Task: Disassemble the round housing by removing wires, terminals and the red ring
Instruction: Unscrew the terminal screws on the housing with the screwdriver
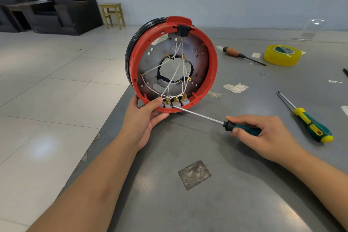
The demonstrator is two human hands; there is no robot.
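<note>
Housing: round housing stands on edge at the near-left part of the grey table, open face toward the camera, black outer shell behind.
Ring: red ring seated around the front rim, tab at top.
Wires: white wires run from the black connector at top down across the metal plate to the bottom.
Terminals: three grey blocks with brass terminals in a row at the bottom inside edge.
Left hand: left hand clamped on the lower rim, thumb over the ring just beside the leftmost block.
Right hand: right hand closed around the green-handled screwdriver; shaft tip touches the terminal blocks.
Spare tools: second green-yellow screwdriver lies right of the hand; wooden-handled screwdriver and yellow tape roll further back.
</note>
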